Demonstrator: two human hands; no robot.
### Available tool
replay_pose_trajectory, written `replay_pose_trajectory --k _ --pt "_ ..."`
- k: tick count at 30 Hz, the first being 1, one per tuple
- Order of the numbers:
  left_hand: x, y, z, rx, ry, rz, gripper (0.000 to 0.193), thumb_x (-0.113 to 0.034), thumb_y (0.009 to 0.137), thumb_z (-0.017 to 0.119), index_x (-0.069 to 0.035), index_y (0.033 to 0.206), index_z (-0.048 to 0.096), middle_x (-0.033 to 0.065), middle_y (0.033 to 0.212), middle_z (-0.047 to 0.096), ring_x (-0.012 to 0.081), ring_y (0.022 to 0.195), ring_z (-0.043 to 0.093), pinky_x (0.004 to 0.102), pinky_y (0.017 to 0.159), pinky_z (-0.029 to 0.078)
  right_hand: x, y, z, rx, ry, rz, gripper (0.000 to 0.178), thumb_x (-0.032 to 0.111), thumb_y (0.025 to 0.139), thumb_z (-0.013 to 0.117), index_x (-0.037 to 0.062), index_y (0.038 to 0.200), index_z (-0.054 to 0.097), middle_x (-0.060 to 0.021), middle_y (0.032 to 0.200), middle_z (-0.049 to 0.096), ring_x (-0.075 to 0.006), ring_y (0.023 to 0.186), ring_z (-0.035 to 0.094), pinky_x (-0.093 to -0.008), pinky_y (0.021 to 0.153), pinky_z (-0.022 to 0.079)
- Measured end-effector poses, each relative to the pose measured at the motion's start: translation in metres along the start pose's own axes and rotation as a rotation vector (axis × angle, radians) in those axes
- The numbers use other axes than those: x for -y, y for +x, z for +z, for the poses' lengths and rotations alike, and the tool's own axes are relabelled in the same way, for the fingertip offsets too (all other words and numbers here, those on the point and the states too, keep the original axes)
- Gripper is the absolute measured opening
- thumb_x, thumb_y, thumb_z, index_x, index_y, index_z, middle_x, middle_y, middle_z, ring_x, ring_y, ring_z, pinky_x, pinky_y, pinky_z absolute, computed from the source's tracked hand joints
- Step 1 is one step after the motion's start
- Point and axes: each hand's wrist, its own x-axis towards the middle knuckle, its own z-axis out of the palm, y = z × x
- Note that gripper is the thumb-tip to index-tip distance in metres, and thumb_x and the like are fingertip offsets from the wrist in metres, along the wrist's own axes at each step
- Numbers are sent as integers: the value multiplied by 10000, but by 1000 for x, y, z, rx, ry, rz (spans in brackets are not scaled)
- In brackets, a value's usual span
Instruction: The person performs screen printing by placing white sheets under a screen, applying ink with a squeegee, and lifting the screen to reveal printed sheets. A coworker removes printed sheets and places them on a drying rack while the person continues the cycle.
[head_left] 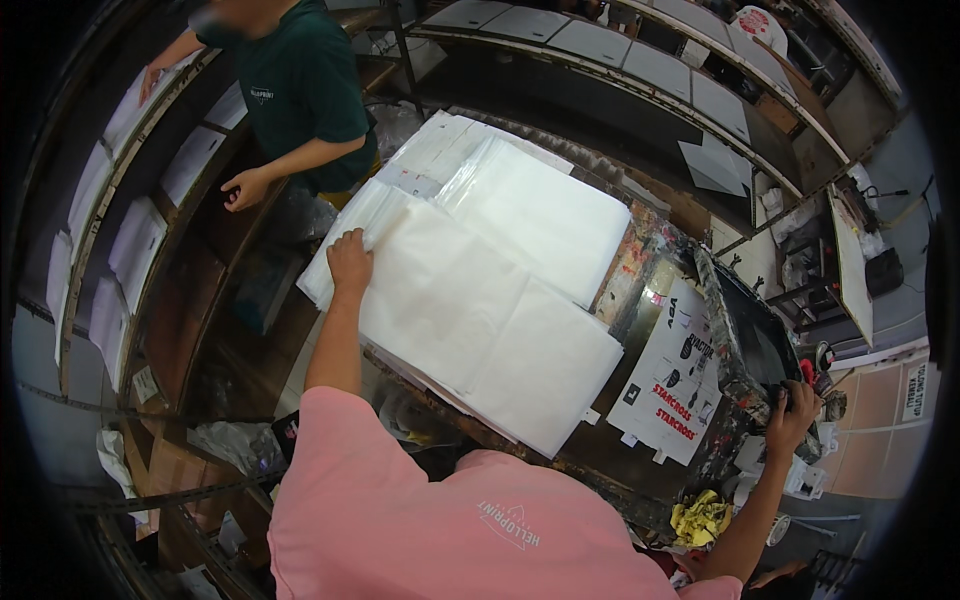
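Note:
Two overlapping stacks of thin white sheets, a near stack [450, 290] and a far stack [545, 215], lie on the work table. At the left edge of the near stack, my left hand [350, 262] has its fingers bent together over the edge of a white sheet. On the right, my right hand [793, 412] is closed around the near end of a dark, ink-stained screen-printing frame [735, 340], which stands tilted up. Beside it, a white printed sheet [668, 375] with black and red marks is held down by bits of tape on the dark printing surface.
A person [305, 100] in a dark green shirt stands beyond the table at the left, one arm at a shelf rack [150, 230] bearing white sheets. Another rack [640, 65] with flat panels runs along the back. A crumpled yellow cloth [700, 518] lies near my right forearm.

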Motion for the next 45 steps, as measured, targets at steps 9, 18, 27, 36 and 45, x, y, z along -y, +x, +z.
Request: replay_pose_trajectory --k 9,18,27,36,45 --pt "5 19 -25 161 -186 -71 471 -152 905 738 46 1317 623 325 1149 733 455 1096 722 498 983 574 1 -1 -5 -48 -9 -26 272 264 986 626 26 1098 692 -162 1064 652 -387 1087 565 -468 1015 387" --pt "23 25 -184 246 -306 121 707 -237 883 767 95 1471 558 275 1186 713 352 1014 703 414 936 553 10 3 -10 -89 51 -48 250 263 948 693 39 1061 696 -133 1009 646 -355 1018 600 -458 999 390" --pt "-46 -30 -435 -235 -1 283 547 -162 873 737 86 1347 622 284 1157 724 395 1065 711 453 953 539 2 3 -11 -136 63 16 399 435 975 711 36 970 726 -139 996 699 -337 1027 655 -480 977 415" --pt "-225 -78 -357 -99 -58 467 454 -183 862 737 107 1200 647 311 1054 742 429 1002 748 489 915 553 -13 46 -4 -218 91 -24 685 687 1012 539 60 1030 814 -135 981 767 -302 939 717 -498 944 404" --pt "-369 -149 -271 687 -1104 27 529 -167 836 804 99 1253 616 170 1017 737 268 826 760 419 755 667 -28 54 -7 -168 118 -2 710 702 992 542 48 982 820 -122 932 761 -287 928 692 -477 959 374"
